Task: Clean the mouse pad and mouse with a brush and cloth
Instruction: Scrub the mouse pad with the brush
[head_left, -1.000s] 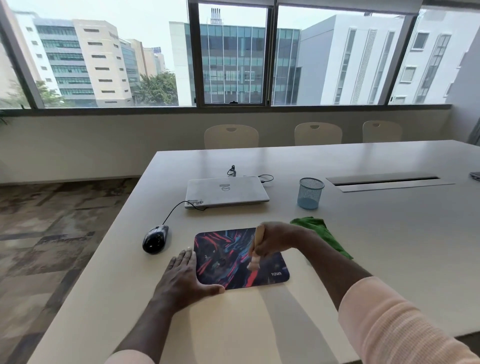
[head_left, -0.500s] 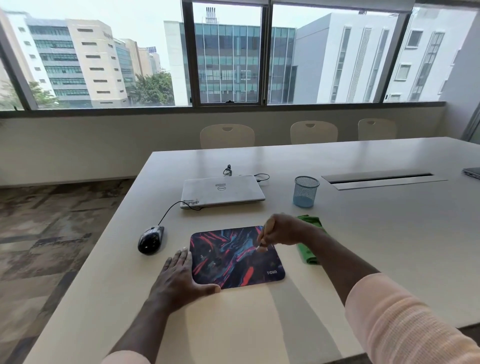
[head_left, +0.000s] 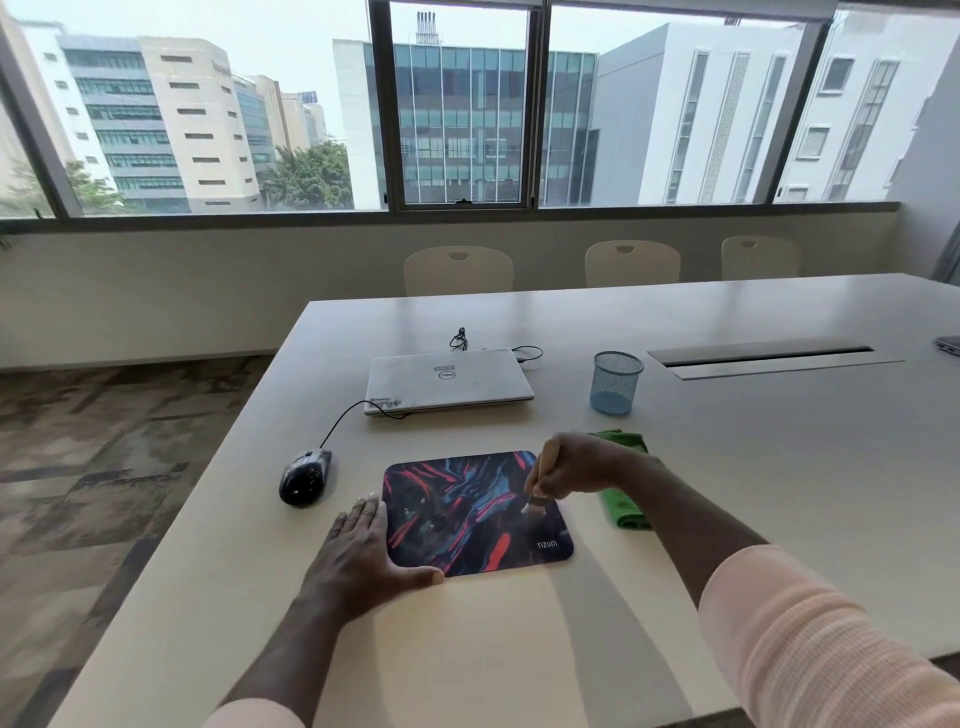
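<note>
A colourful mouse pad (head_left: 467, 512) with red and blue streaks lies flat on the white table (head_left: 727, 467). My right hand (head_left: 576, 467) is closed around a small pale-handled brush (head_left: 535, 493), whose bristles touch the pad's right part. My left hand (head_left: 363, 561) lies flat with fingers spread at the pad's near left corner, thumb along its front edge. A black wired mouse (head_left: 304, 477) sits left of the pad, apart from both hands. A green cloth (head_left: 623, 486) lies right of the pad, partly hidden by my right wrist.
A shut white laptop (head_left: 449, 379) sits behind the pad, with the mouse cable running to it. A blue mesh cup (head_left: 615, 382) stands to its right. A cable slot (head_left: 769, 358) runs across the table's far right. Three chairs (head_left: 631, 262) line the far side.
My right hand swept the brush from the pad's lower middle up to its far edge, then back down onto the right part. My left hand stayed in place on the corner.
</note>
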